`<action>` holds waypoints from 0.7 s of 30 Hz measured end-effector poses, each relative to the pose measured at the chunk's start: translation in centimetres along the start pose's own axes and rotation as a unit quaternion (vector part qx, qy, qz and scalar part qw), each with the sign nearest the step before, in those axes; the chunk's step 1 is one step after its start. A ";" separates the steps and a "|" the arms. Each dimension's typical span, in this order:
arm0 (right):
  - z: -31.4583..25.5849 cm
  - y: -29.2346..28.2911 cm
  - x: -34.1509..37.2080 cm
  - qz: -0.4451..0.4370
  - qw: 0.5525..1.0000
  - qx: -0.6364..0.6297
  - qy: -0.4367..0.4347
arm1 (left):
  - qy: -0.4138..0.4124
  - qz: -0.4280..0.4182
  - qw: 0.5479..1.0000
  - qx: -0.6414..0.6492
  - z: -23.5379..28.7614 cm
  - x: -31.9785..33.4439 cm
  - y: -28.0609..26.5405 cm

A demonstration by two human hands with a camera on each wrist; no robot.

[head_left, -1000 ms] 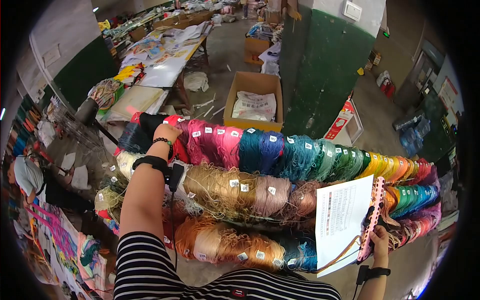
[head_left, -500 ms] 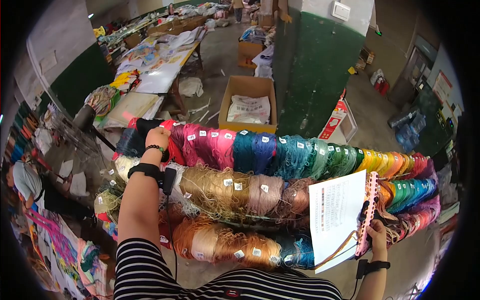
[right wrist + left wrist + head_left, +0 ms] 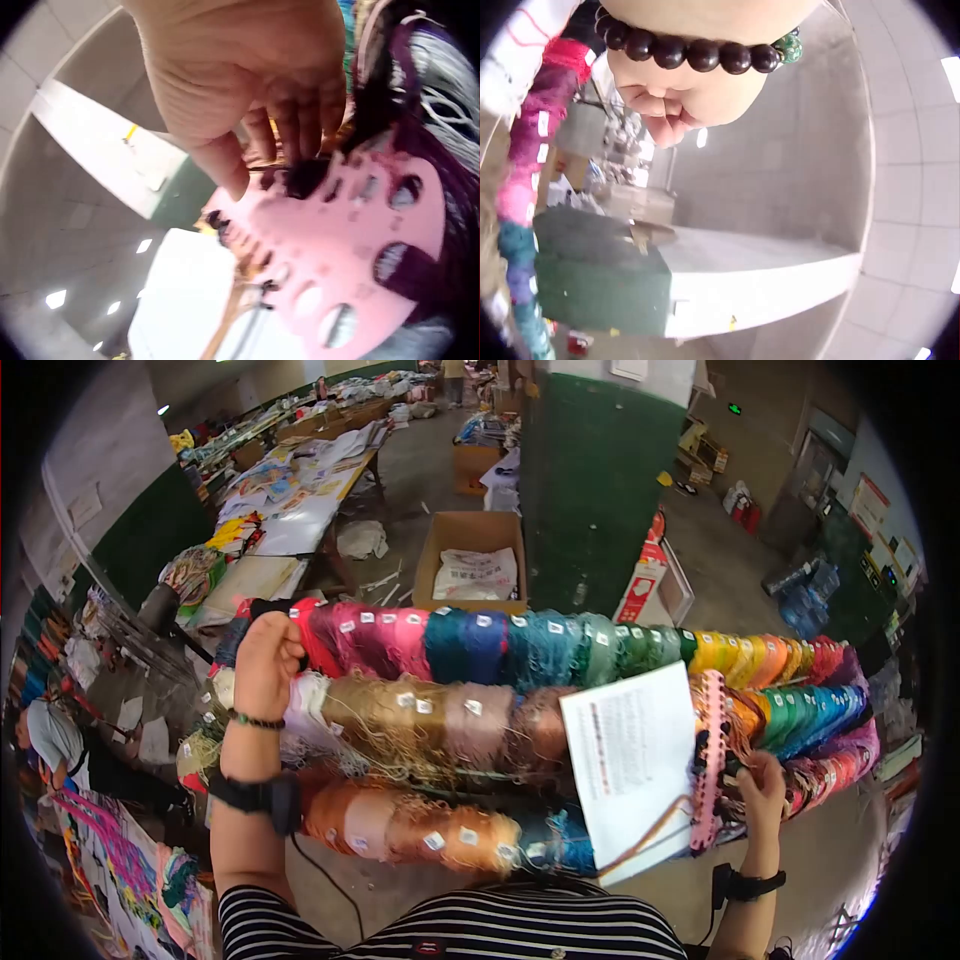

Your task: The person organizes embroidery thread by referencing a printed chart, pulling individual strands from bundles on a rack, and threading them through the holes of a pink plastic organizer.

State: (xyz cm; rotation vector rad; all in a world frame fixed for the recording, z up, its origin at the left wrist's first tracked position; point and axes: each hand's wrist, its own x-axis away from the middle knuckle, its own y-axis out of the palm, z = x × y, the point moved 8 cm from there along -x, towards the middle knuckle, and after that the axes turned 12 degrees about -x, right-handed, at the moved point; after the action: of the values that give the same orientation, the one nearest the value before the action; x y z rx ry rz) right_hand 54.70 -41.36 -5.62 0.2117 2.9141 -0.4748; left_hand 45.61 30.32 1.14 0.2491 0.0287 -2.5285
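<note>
My left hand point(image 3: 266, 665) is raised over the left end of the yarn rack, beside red skeins point(image 3: 318, 645) and a black one. Its fingers are curled together in the left wrist view, and no thread shows between them. My right hand point(image 3: 762, 788) is at the edge of a pink perforated thread card point(image 3: 709, 760). In the right wrist view the thumb lies against the card's face, with the other fingers at its edge by dark thread. Brown thread hangs from the card across a printed white sheet point(image 3: 625, 760).
Labelled skeins point(image 3: 385, 720) in many colours fill the rack's stacked rows. Behind it stand a cardboard box point(image 3: 430, 565) and a green-and-white pillar point(image 3: 590, 490). A cluttered table point(image 3: 285, 535) lies at back left. Another person point(image 3: 60, 735) is at far left.
My left hand has come back from the red skeins towards me, fingers curling. The sheet, card and right hand have shifted left in the head view as the view turned.
</note>
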 end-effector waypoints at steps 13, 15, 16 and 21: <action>-7.3 11.2 5.2 -0.416 0.871 -0.257 0.055 | 0.011 -0.311 0.929 -0.198 0.8 28.0 37.6; -6.4 9.2 5.4 -0.405 0.867 -0.282 0.067 | -0.009 -0.317 0.930 -0.189 -0.2 29.8 38.9; -5.4 8.7 5.5 -0.411 0.862 -0.284 0.081 | -0.039 -0.323 0.925 -0.194 -0.9 30.8 39.2; -3.9 6.3 6.4 -0.435 0.848 -0.285 0.102 | -0.119 -0.373 0.918 -0.068 -2.7 34.8 41.2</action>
State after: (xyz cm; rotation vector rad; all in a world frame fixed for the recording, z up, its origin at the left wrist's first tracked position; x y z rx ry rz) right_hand 48.90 -33.48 -5.18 -1.2386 3.0209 0.3675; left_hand 41.25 -22.96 -6.47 -0.1703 0.2464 -3.2785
